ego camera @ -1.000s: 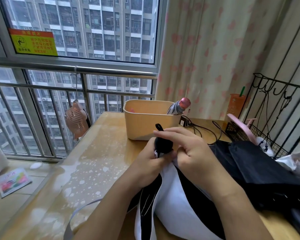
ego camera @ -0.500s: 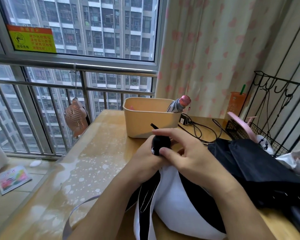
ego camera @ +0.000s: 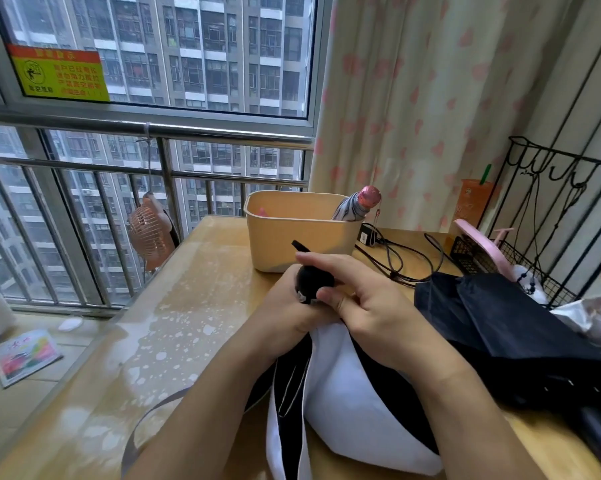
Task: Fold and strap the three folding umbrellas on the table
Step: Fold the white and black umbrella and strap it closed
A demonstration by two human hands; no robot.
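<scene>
A black-and-white folding umbrella (ego camera: 347, 403) lies in front of me with its black handle end (ego camera: 313, 280) pointing away. My left hand (ego camera: 285, 310) grips it just below the handle. My right hand (ego camera: 368, 303) wraps the same spot from the right, fingers curled over the handle and the gathered cloth. A second, black umbrella (ego camera: 500, 327) lies loose and unfolded on the table at the right. A third umbrella (ego camera: 356, 206), rolled up with a pink handle, stands in the yellow bin (ego camera: 292, 237).
The wooden table (ego camera: 188, 323) runs along a barred window. Black cables and a charger (ego camera: 389, 251) lie behind my hands. A black wire rack (ego camera: 548, 237) with a pink object stands at the right. A small orange fan (ego camera: 150, 230) hangs from the railing.
Both hands keep their hold near the handle; my right fingers have shifted slightly over the handle end. The view has drifted a little; the umbrellas lie as before.
</scene>
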